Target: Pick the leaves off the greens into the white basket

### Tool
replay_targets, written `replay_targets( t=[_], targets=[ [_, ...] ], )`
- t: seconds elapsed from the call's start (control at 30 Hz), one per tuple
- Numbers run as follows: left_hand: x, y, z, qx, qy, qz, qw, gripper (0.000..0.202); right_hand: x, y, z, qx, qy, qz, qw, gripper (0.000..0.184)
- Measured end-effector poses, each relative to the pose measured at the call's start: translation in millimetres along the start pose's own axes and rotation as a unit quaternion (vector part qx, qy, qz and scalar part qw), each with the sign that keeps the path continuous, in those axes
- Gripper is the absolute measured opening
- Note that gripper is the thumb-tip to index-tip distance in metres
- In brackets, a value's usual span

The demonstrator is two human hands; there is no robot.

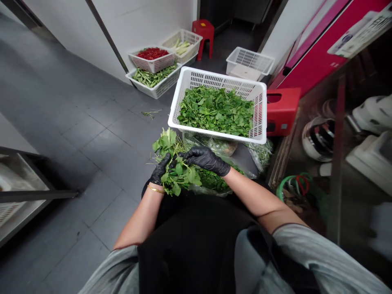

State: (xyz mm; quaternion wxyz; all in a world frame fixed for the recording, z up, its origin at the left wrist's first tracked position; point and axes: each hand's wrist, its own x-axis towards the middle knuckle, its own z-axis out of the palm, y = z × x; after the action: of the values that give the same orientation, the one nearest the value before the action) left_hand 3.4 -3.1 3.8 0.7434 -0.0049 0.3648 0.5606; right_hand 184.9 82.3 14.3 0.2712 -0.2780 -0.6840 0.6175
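The bunch of leafy greens [177, 173] sits between the two black-gloved hands, just above the black apron [196, 245]; its long axis runs roughly away from the person's body, with leaves fanning at both ends and thin stems tangled through the middle; the left hand [161, 169] is the nearer, its fingers [163, 165] clenched around the bunch's left side, a gold bracelet [155, 189] at that wrist; the right hand [206, 160] reaches across from the other side, its fingertips [187, 153] pinched onto the top of the bunch; just ahead, a white plastic basket [214, 75] holds a heap of loose green leaves [216, 110], its near rim over a clear plastic bag [211, 190] of more greens; beyond, on the grey tile floor [92, 130], stacked white baskets [156, 92] hold red chillies [152, 53] and green beans [151, 77]; a few stray stems [150, 114] lie on the tiles; a red stool [203, 34] stands by the far wall.
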Motion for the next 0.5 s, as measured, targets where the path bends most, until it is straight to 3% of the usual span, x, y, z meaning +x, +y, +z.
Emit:
replay_targets(
  t=[0.1,0.17,0.23,0.33,0.4,0.5],
  targets=[
    [2.1,3.2,3.4,0.057,0.019,0.03,0.998,0.013,-2.0,2.9,-2.8,-0.019,-0.037,0.026,0.999,0.03],
    [5.5,4.7,6.8,0.101,0.059,0.071,0.991,0.018,-3.5,1.4,-6.3,-0.024,-0.05,0.026,0.998,0.031],
    [9.2,4.4,10.5,0.138,0.091,0.115,0.98,0.026,-5.0,-3.3,-8.1,-0.044,-0.041,0.005,0.998,0.033],
    [13.0,0.1,15.4,0.17,0.105,0.169,0.965,0.034,-4.9,-9.9,-3.5,-0.165,-0.001,-0.009,0.986,0.03],
    [13.8,-3.7,17.6,0.183,0.114,0.183,0.959,0.036,-1.8,-9.5,2.4,-0.23,0.009,-0.004,0.973,0.023],
    [12.0,-7.2,17.7,0.183,0.107,0.173,0.962,0.038,7.3,-1.1,6.9,-0.218,-0.014,-0.011,0.976,0.021]
  ],
)
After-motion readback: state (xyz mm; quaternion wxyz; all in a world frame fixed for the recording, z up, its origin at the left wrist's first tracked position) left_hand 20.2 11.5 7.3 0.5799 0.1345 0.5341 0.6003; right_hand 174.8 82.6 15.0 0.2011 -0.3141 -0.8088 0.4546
